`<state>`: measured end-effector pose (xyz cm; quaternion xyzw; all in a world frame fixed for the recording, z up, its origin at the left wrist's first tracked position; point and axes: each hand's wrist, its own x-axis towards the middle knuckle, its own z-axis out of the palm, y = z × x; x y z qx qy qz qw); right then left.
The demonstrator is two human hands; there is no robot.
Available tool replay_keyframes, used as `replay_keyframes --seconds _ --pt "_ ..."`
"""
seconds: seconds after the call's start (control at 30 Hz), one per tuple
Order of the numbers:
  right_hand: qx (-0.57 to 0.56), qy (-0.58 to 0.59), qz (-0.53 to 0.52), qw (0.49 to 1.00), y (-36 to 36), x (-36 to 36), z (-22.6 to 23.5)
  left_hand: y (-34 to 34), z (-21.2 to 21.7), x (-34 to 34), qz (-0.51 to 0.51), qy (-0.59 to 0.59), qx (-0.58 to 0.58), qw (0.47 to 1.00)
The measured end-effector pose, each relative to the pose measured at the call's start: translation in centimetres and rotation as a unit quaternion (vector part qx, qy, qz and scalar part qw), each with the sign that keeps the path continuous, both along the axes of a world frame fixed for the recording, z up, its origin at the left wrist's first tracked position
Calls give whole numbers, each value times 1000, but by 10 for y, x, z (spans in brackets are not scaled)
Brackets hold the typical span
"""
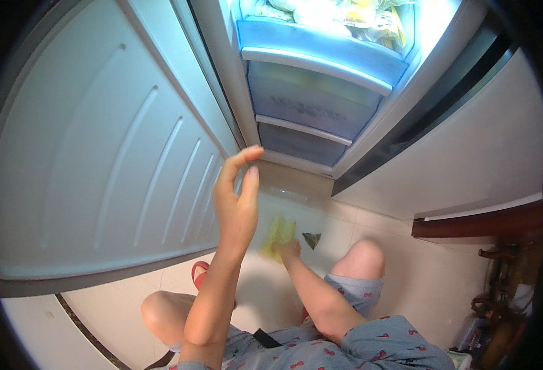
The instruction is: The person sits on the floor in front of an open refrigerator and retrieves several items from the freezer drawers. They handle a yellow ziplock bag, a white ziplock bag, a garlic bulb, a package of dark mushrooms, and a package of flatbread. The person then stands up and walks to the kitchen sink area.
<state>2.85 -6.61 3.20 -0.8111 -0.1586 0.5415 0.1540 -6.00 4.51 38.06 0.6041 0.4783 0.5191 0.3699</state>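
My left hand (237,200) is raised in front of the open freezer, near the inner side of its door (111,154). Its fingers are curved, with a gap between them and the thumb, and nothing is in them. Low between my knees, my right hand (289,250) is closed on the near end of a yellow-green packet (280,229), whose contents are blurred. Just right of the packet, a small dark triangular bundle (311,239) lies on the tiled floor. Ahead stand the freezer's drawers; the upper drawer (321,46) shows bagged food inside.
Below it, a middle drawer (311,102) and a bottom drawer (302,145) are pushed in. A white panel with a dark edge (456,135) bounds the right side. Dark reddish wooden furniture (478,223) stands farther right. A red slipper (200,271) shows by my left knee.
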Motion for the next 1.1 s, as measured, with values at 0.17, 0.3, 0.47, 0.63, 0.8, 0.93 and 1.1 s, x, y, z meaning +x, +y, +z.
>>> replay_keyframes --seconds 0.17,0.3,0.47,0.63,0.8,0.93,1.1 --pt "-10 -83 63 995 -38 -9 -82 -33 21 -18 -67 55 -6 996" --pt "-13 47 -18 999 -45 -11 -114 -38 55 -15 -148 152 31 977" --pt "19 246 -216 945 -15 -36 -17 -30 61 -29 -189 188 35 963" --pt "108 357 -183 910 19 -12 106 -26 72 -35 -158 158 62 973" --pt "375 269 9 887 41 45 257 -28 91 -45 -124 94 109 982" --pt "583 153 69 795 79 90 385 -33 101 -51 -115 52 109 986" --pt "631 152 34 760 131 134 492 -33 102 -48 -155 28 117 981"
